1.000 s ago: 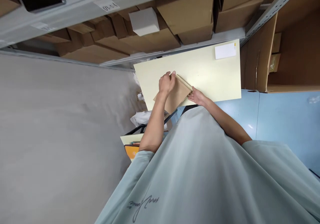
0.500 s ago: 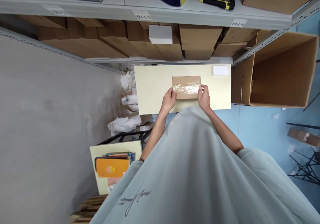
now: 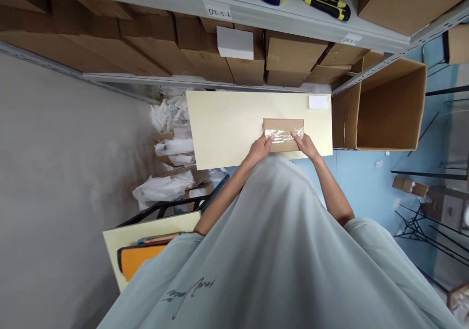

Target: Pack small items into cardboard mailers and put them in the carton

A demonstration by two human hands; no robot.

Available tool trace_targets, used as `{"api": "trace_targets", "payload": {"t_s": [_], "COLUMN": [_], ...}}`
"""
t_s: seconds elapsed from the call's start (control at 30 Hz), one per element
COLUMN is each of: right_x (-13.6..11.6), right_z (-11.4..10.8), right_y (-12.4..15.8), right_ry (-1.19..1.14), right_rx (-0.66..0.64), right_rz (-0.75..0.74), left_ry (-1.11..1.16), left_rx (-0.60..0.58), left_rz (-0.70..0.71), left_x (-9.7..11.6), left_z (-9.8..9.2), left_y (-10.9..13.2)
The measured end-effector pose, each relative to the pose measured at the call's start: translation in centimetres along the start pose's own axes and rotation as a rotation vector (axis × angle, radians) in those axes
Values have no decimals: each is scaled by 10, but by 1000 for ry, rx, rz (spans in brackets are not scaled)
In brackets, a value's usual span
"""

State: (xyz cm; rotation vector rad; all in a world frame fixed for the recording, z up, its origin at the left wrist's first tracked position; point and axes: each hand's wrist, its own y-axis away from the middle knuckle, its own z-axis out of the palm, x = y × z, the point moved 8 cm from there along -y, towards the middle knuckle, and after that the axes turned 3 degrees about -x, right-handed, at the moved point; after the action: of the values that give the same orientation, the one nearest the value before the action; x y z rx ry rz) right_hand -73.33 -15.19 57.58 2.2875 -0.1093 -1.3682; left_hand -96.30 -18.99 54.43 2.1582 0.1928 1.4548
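A small brown cardboard box (image 3: 284,124) with shiny clear tape across its top is at the front part of a pale yellow table (image 3: 223,123). My left hand (image 3: 261,148) grips its left end, the thumb lying on the tape. At the opposite end my right hand (image 3: 306,144) holds the box the same way, thumb on top. The fingers under the box are hidden. Whether the box rests on the table or is slightly lifted, I cannot tell. A white slip or small box (image 3: 318,102) lies near the table's back right corner.
A grey shelf (image 3: 249,13) crosses above the table, bearing yellow-black utility knives (image 3: 324,4). Brown boxes (image 3: 296,55) and a white box (image 3: 235,43) stand beneath it. A large open carton (image 3: 390,109) is at the right; plastic bags (image 3: 164,189) lie left.
The cardboard box has come slightly right and nearer to my body, with both hands on it. My thumbs have moved inward onto the taped top. The view has turned a little to the right.
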Motion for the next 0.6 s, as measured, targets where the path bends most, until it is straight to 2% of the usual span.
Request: {"api": "trace_targets", "payload": {"t_s": [0.17, 0.3, 0.47, 0.6], "right_x": [-9, 1, 45, 76], "right_z": [-1, -2, -2, 8], "right_y": [48, 64, 34, -1], "right_ry": [103, 173, 198, 220], "right_rx": [75, 106, 69, -5], "right_rz": [-53, -94, -49, -7], "left_ry": [141, 20, 3, -20], "left_rx": [-53, 40, 145, 181], "left_rz": [213, 184, 140, 19], "left_x": [-5, -22, -38, -59], "left_z": [-7, -10, 6, 25], "left_y": [18, 17, -1, -21]}}
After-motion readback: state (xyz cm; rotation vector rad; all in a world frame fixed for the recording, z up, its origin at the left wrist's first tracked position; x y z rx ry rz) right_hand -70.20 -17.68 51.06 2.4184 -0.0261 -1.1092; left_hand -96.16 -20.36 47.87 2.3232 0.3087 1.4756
